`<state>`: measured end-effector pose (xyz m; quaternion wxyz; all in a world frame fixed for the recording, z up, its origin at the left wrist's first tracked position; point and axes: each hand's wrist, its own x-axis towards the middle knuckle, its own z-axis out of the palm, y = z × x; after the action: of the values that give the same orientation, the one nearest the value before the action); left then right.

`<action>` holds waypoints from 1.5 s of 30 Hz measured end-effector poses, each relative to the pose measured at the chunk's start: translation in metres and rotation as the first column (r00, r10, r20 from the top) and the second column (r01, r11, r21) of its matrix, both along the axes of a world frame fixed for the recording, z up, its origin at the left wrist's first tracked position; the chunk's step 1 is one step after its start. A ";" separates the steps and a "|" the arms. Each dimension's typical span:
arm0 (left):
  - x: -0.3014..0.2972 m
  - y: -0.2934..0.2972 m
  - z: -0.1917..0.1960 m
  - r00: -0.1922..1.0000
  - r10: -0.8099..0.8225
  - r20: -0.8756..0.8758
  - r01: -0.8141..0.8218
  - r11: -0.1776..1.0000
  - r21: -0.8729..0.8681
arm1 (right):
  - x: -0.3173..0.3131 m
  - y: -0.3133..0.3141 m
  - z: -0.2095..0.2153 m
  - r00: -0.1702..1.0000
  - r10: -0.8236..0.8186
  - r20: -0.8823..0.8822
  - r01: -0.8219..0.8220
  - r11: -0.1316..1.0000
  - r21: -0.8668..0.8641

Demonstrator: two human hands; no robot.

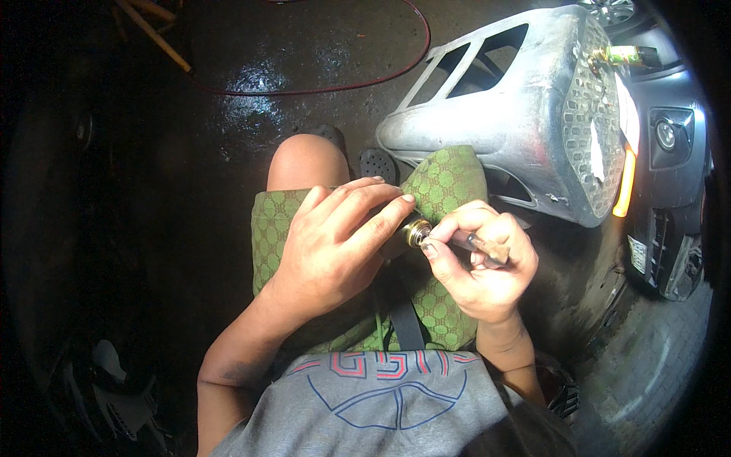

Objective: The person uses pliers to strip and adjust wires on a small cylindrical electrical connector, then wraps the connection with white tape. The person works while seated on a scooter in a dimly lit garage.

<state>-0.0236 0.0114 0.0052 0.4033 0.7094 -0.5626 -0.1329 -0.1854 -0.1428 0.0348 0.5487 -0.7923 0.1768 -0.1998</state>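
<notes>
Now both hands' fingers clenched: left hand (331, 247) on brass fitting (417, 231), right hand (480, 263) on slim tool (476, 244).

Green woven shorts (445, 186) with a repeating darker-green link pattern; grey cotton T-shirt (396, 415) with red and navy line graphic. Small round metal fitting (416, 231) brass-gold with dark rim, pinched between left hand (335, 251) and right hand (480, 263); thin red hose (358, 85) looped on wet black floor (251, 114). Silver-grey painted car bumper (525, 114) with dark mesh grille and an orange strip (626, 183) at its edge.
</notes>
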 end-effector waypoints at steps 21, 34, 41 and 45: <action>0.000 0.006 -0.025 0.973 0.049 -0.226 -0.060 0.997 -0.039 | -0.053 -0.131 0.055 0.627 -0.772 -0.103 0.496 0.498 -0.712; -0.007 0.004 -0.032 0.985 0.028 -0.171 -0.033 0.999 -0.024 | -0.058 -0.200 0.039 0.704 -0.710 0.010 0.287 0.272 -0.918; -0.007 -0.002 -0.029 0.998 -0.032 -0.060 0.034 0.999 0.030 | -0.068 -0.159 0.036 0.819 -0.572 0.043 0.567 0.796 -0.211; -0.010 -0.005 -0.026 0.999 -0.049 -0.019 0.050 0.998 0.040 | -0.079 -0.145 0.043 0.886 -0.460 0.056 0.391 0.807 0.443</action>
<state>-0.0340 0.0062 -0.0212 0.3907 0.7018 -0.5736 -0.1606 -0.2640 -0.2878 0.0782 0.6592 -0.5765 0.3442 -0.3384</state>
